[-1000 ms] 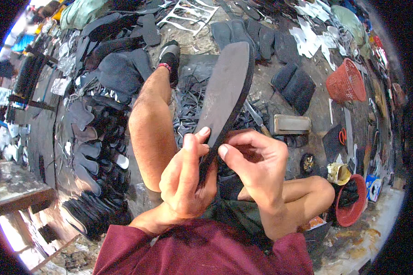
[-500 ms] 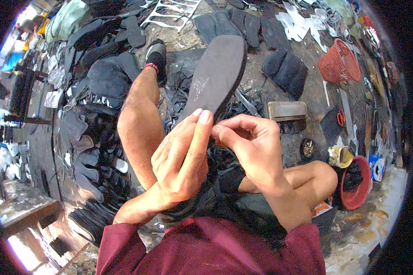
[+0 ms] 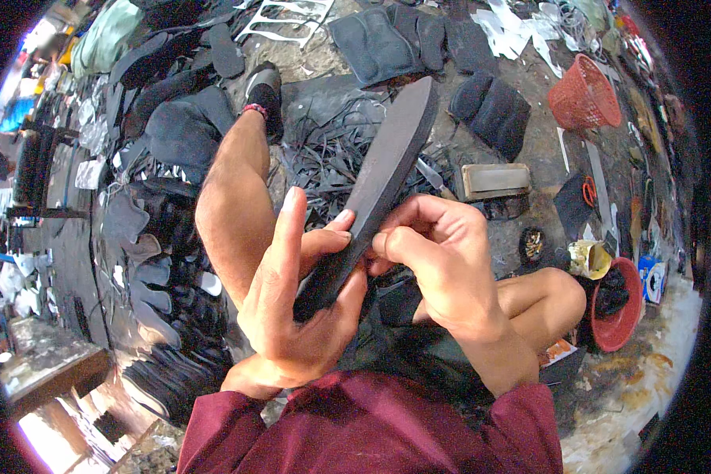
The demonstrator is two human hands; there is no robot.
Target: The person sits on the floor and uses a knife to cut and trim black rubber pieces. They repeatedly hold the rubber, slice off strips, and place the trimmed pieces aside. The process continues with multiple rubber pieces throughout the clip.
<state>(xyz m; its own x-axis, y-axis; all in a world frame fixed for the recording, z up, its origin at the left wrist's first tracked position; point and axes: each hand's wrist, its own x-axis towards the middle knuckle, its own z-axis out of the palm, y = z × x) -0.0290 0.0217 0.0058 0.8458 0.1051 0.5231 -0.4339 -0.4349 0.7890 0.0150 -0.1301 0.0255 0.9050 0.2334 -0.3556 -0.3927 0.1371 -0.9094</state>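
Note:
A dark grey shoe sole (image 3: 387, 162) is tilted on its edge in front of me, its far end pointing up and to the right. My left hand (image 3: 292, 304) grips the near end from below and the side, its index finger stretched out along the left. At the sole's right edge, the thumb and fingers of my right hand (image 3: 442, 257) are pinched together, touching or nearly touching it. Whatever sits between those fingertips is hidden. Beyond the sole lies a heap of thin black strips (image 3: 324, 154) between my legs.
A knife (image 3: 437, 180) lies right of the strips, beside a pale rectangular block (image 3: 495, 181). Farther right are orange-handled scissors (image 3: 589, 191) and a red basket (image 3: 583, 95). A red tub (image 3: 620, 308) stands by my right knee. Black padded pieces (image 3: 490, 114) and stacked soles (image 3: 174, 371) surround me.
The sole has turned from showing its broad face to showing more of its edge. My left hand has shifted lower around its near end. My right hand stays pinched at the sole's right edge.

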